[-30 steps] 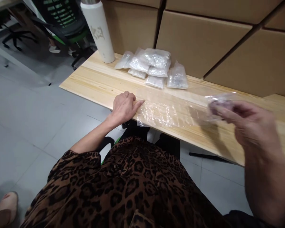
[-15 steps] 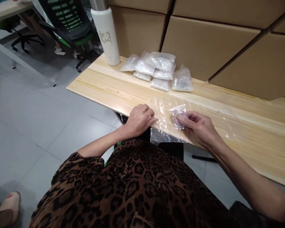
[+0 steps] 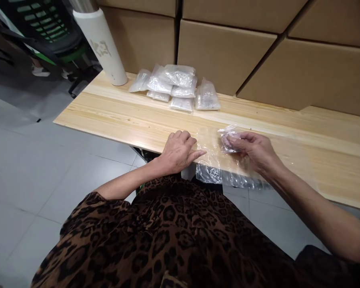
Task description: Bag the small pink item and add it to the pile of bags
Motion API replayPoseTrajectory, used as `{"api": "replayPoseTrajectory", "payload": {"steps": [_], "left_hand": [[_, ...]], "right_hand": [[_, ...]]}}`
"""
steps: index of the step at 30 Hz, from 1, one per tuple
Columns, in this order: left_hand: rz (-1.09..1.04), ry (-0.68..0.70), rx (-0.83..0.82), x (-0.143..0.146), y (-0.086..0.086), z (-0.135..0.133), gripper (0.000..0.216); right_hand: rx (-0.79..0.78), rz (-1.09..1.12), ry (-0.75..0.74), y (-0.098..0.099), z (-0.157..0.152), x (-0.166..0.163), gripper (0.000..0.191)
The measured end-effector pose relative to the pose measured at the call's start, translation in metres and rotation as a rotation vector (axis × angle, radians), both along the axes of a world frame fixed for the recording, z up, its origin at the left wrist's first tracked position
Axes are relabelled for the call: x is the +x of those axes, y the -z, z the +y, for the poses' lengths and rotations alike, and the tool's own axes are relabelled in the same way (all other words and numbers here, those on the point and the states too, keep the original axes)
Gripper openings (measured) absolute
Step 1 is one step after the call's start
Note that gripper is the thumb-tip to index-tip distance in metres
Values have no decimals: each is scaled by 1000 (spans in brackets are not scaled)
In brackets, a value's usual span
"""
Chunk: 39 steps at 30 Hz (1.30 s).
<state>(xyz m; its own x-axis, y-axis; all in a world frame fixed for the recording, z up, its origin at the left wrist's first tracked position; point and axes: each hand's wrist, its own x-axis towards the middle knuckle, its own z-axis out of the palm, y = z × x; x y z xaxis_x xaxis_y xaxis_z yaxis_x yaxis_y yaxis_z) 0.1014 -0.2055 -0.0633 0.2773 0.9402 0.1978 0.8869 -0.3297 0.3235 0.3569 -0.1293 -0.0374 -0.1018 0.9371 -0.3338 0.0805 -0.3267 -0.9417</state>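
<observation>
In my right hand (image 3: 259, 153) is a small clear plastic packet (image 3: 228, 140) with something pinkish inside, pinched between thumb and fingers. Exactly what the packet contains is blurred by glare. Beneath it, a wide sheet of clear plastic film (image 3: 208, 164) lies flat on the wooden table and hangs over the front edge. My left hand (image 3: 179, 152) rests at the table edge beside the film's left border, thumb stretched away from the bent fingers. It appears to hold nothing.
Several wrapped clear packets (image 3: 181, 92) are piled at the back of the wooden table (image 3: 108, 116). A white bottle (image 3: 106, 52) stands at the back left. Stacked cardboard boxes (image 3: 216, 60) line the rear. A dark office chair (image 3: 45, 24) is beyond the left end.
The view has shifted to the right. My left thumb has come away from the film and stretched out. My right hand has moved the pinkish packet slightly away from my left hand.
</observation>
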Motion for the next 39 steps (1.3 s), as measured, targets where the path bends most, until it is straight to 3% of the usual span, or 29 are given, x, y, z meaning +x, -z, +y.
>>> {"api": "replayPoseTrajectory", "payload": {"steps": [7,15,20,22,25,30,36,39], "left_hand": [[92,-85,-250,19,-27,3,50],[60,-69,-295,28,-30,11,29],[-13,-94,-317,23,-32,11,32],[-121,-50,-282,25,-32,9,35],[-471,70,-279,36,-29,7,51],[-1031,156,-608,54,-15,17,65],[-1147,164,-676,52,-9,23,62],[-1239,142,-680,53,-12,22,61]], "right_hand": [[38,-479,-229,10,14,15,45],[-271,-311,-224,-3,13,17,59],[-308,-160,-113,-5,3,20,51],[-265,-57,-109,-7,-5,19,52],[-123,41,-167,-12,-20,11,60],[119,-18,-225,-18,-36,-1,62],[242,-56,-403,-22,-36,3,46],[224,-62,-362,-21,-38,2,61]]}}
